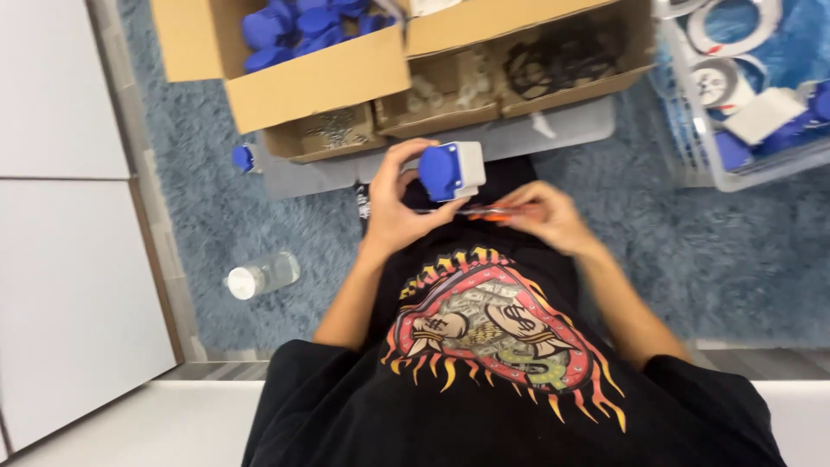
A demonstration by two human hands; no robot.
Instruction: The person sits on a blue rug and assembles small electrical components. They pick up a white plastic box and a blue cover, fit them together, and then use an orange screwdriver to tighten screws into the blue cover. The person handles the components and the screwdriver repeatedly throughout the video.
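1. Head view, left hand [396, 207]: our fingers wrap the socket [453, 170], a grey housing with a blue hinged cap, held above our lap, just short of the boxes.
2. Head view, right hand [545, 214]: our fingers pinch narrow on a thin orange-handled tool [484, 210], probably a screwdriver; its tip points toward the socket's underside.
3. Risk: the tip may slip off the housing and jab our left palm, since that hand sits in line with the tool.
4. Risk: the socket is held in air on fingertips only; a hard push could twist it loose onto the rug [743, 259].
5. Risk: any small part that drops would vanish in the rug's pile.
6. Edges ahead: cardboard boxes [311, 86], close; one holds blue caps [303, 26].
7. Edge right: clear bin [692, 147], near our right elbow's sweep.
8. Edge left: bottle [262, 275] lying on the rug, then the white wall [60, 216].
9. Open room: the rug right of our lap, below the bin.
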